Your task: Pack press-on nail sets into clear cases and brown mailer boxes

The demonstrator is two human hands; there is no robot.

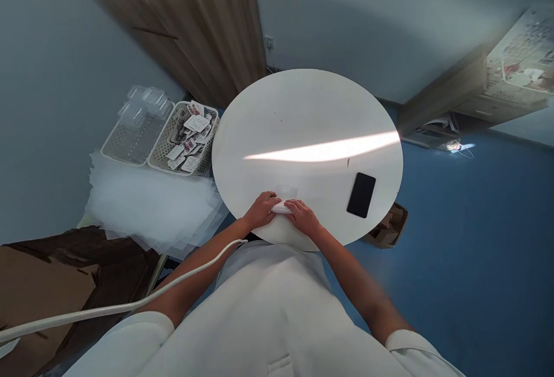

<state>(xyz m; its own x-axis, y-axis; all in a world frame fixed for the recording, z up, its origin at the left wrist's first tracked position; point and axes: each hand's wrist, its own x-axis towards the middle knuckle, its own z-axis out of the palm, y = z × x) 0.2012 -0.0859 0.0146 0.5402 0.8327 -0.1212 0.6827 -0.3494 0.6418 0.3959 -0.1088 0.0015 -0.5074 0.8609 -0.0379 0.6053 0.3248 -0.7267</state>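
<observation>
Both of my hands meet low over the near part of a round white table [303, 100]. Between them is a small white bundle [281, 208], perhaps folded or rolled; its kind cannot be made out. My left hand [261, 209] closes on the bundle's left end, and my right hand [304, 217] grips its right end from above. Just beyond the fingers a faint greyish patch [288, 191] lies on the tabletop. A black phone [361, 194] rests to the right, apart from my right hand.
Left of the table stand a basket of printed packets [190, 140] and a basket with clear plastic boxes [134, 129], beside stacked translucent sheets [147, 204]. A white cable [130, 306] crosses my left forearm. A cardboard box [387, 227] sits on the floor at right.
</observation>
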